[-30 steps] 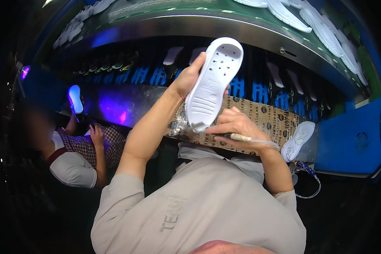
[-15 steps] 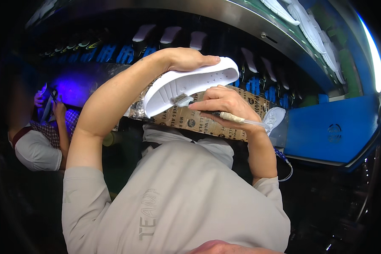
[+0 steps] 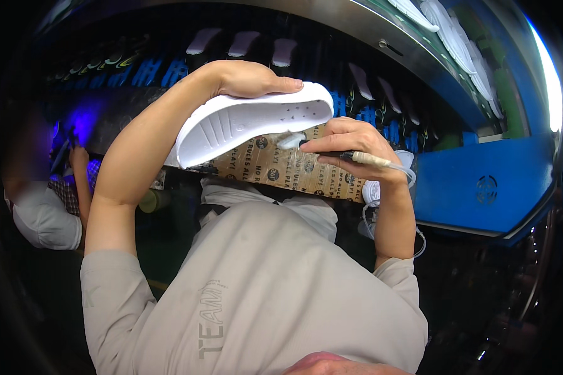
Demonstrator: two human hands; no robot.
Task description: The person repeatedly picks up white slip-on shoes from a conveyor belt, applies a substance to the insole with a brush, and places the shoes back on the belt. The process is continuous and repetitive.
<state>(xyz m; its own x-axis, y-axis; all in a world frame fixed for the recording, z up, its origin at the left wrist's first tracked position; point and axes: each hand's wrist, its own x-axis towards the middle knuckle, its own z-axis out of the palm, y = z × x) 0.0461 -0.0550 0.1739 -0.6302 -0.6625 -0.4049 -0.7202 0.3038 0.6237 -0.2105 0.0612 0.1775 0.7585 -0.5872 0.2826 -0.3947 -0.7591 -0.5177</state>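
Note:
A white shoe sole (image 3: 231, 125) with a raised rim is tilted so its hollow inner side faces me. My left hand (image 3: 256, 80) is closed on its far edge, the thumb lying along the rim. My right hand (image 3: 350, 147) grips a glue brush (image 3: 328, 153) with a dark handle, taped at its rear end, where a clear tube joins it. The pale bristle head points left, just below the sole's near rim and apart from it. Under both hands lies a brown cardboard sheet (image 3: 275, 169) with dark print.
White shoes (image 3: 372, 190) sit beside my right wrist, next to a blue machine panel (image 3: 481, 187). Soles (image 3: 284, 52) hang or stand in a row behind, below a metal edge (image 3: 331, 22). More white soles (image 3: 447, 28) lie on the upper shelf. At far left a co-worker (image 3: 47, 212) sits near a violet light.
The brush has come out of the sole's hollow and is now below its rim. The sole and my left hand have shifted left in view.

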